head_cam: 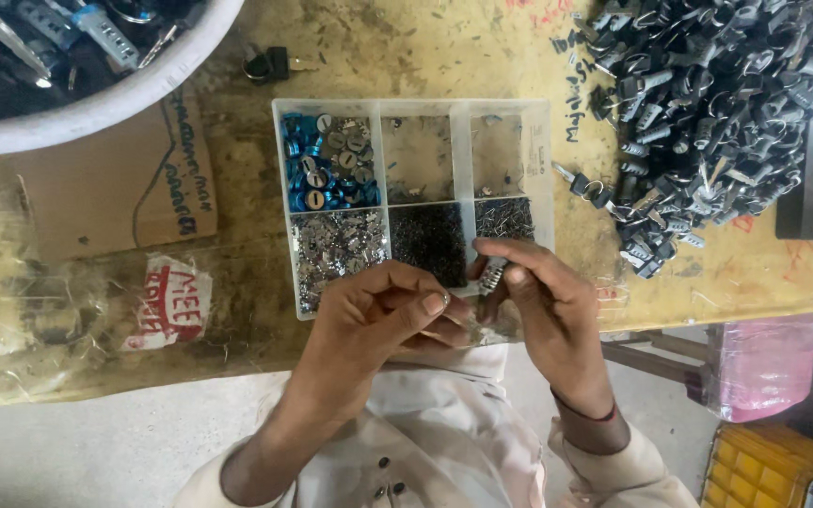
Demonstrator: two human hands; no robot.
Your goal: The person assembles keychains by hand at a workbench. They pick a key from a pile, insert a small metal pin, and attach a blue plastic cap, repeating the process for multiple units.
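My right hand pinches a small silver cylinder-shaped lock part between thumb and fingers, just over the near edge of a clear compartment tray. My left hand is curled beside it, fingertips touching the right hand; what it grips is hidden. The tray holds blue and grey round caps at the far left, small silver pieces below them, tiny dark parts in the middle, and thin metal bits at the right.
A large heap of dark keyed lock cylinders lies on the yellow worktable at the right. A white tub with metal parts sits far left, beside cardboard. Pink bag and yellow crate stand below right.
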